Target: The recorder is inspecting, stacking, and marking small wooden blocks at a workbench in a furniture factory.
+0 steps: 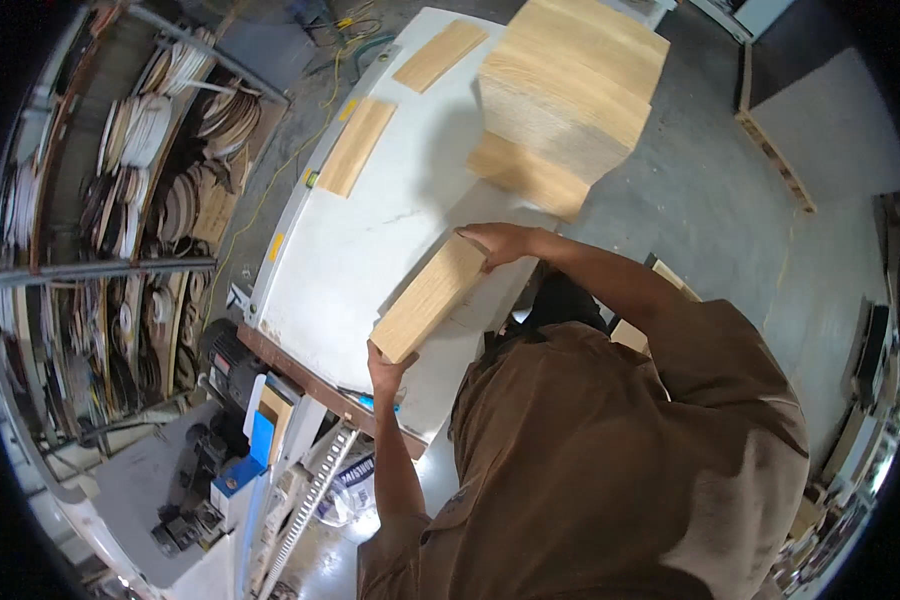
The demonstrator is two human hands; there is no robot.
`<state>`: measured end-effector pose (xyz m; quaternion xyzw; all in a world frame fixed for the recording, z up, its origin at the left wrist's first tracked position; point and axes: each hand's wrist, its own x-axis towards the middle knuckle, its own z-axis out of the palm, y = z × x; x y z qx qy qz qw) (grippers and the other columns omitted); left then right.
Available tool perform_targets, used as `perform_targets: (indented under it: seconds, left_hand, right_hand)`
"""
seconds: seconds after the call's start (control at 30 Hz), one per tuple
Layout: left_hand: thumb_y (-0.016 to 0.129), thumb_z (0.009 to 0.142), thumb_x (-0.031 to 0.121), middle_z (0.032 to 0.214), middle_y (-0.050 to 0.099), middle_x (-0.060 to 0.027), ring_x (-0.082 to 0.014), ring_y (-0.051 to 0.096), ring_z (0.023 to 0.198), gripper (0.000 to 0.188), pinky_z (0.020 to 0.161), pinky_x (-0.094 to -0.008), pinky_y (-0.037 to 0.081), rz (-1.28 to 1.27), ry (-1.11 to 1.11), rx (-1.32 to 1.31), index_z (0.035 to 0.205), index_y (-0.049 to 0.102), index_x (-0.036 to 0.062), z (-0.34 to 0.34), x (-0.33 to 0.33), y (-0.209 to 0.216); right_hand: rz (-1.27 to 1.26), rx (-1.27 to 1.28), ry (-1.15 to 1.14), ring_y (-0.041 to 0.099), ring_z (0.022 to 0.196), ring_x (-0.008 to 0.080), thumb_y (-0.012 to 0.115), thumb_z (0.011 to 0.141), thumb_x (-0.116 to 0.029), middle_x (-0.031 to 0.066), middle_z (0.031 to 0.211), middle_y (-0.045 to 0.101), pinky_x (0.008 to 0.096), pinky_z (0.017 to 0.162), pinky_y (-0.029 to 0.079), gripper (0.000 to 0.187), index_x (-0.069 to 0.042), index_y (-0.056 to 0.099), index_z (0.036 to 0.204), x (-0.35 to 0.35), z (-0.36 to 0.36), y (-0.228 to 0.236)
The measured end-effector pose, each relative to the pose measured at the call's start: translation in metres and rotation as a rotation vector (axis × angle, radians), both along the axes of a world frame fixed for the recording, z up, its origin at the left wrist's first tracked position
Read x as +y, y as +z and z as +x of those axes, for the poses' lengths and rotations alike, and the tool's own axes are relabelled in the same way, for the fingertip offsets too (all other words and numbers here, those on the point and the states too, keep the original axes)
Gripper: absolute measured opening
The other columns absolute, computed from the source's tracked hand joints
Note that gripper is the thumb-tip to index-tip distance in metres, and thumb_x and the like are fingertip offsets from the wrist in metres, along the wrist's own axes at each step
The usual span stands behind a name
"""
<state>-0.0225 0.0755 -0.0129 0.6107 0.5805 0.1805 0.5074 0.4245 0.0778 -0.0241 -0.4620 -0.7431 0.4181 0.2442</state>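
Observation:
A long, light wooden block (430,298) is held between my two hands over the near part of the white worktable (360,245). My left hand (385,372) grips its near left end, fingers partly hidden behind the wood. At the far right end my right hand (502,244) has its thumb and fingers around the corner. Whether the block touches the tabletop I cannot tell. Beyond my right hand stands a large stepped wooden piece (570,90). Two flat wooden boards, a nearer board (357,147) and a farther board (440,55), lie along the table's left side.
A long level (295,205) with yellow marks lies along the table's left edge. Near the front corner is a blue-handled tool (375,402). Shelves (100,265) of edge-banding rolls stand at left, above a grey machine (160,490). A yellow cord (260,205) crosses the floor.

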Motion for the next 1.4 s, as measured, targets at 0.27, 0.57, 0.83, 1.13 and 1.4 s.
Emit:
perform_targets:
  seconds: [0.27, 0.57, 0.83, 1.13, 1.4]
  left_hand:
    - [0.075, 0.09, 0.013, 0.13, 0.068, -0.0108, -0.0226, 0.063, 0.118, 0.057, 0.106, -0.0371, 0.048, -0.324, -0.137, -0.345, 0.142, 0.058, -0.0032, 0.075, 0.059, 0.034]
    - [0.076, 0.094, 0.022, 0.135, 0.064, -0.0149, -0.0246, 0.058, 0.125, 0.065, 0.109, -0.037, 0.045, -0.387, -0.105, -0.255, 0.148, 0.051, -0.003, 0.243, 0.129, 0.023]
    - [0.079, 0.094, 0.03, 0.136, 0.064, -0.0129, -0.0244, 0.058, 0.127, 0.066, 0.113, -0.0372, 0.043, -0.434, -0.013, -0.233, 0.146, 0.054, -0.0025, 0.308, 0.177, 0.012]
    - [0.074, 0.096, 0.023, 0.14, 0.062, -0.0119, -0.024, 0.056, 0.132, 0.056, 0.117, -0.0385, 0.039, -0.501, 0.054, -0.433, 0.142, 0.055, -0.0024, 0.316, 0.146, 0.028]
    - [0.082, 0.092, 0.032, 0.131, 0.065, -0.0091, -0.0209, 0.061, 0.118, 0.066, 0.105, -0.035, 0.046, -0.367, 0.426, -0.289, 0.144, 0.056, -0.0005, 0.369, 0.125, 0.008]
  right_hand:
    - [-0.588, 0.211, -0.442, 0.062, 0.126, 0.0255, 0.092, 0.081, -0.029, 0.0169, 0.139, 0.066, 0.0394, 0.11, 0.05, 0.091, 0.003, 0.047, 0.152, -0.126, 0.054, -0.046]
    - [-0.805, 0.888, -0.962, 0.064, 0.125, 0.0267, 0.082, 0.094, -0.03, 0.0132, 0.139, 0.064, 0.0414, 0.106, 0.054, 0.071, -0.001, 0.052, 0.15, -0.166, 0.077, 0.0]
    - [-0.986, 1.235, -0.881, 0.067, 0.115, 0.0247, 0.082, 0.096, -0.028, 0.0137, 0.132, 0.065, 0.0392, 0.098, 0.059, 0.063, 0.005, 0.055, 0.142, -0.154, 0.083, -0.02]
    - [-1.115, 1.037, -0.845, 0.059, 0.131, 0.0243, 0.085, 0.092, -0.019, 0.0137, 0.14, 0.06, 0.0389, 0.106, 0.056, 0.068, 0.003, 0.049, 0.145, -0.149, 0.126, 0.008]
    - [-1.039, 1.213, -1.054, 0.06, 0.131, 0.0273, 0.081, 0.094, -0.017, 0.014, 0.138, 0.062, 0.0397, 0.112, 0.049, 0.06, 0.005, 0.054, 0.143, -0.14, 0.15, -0.015]
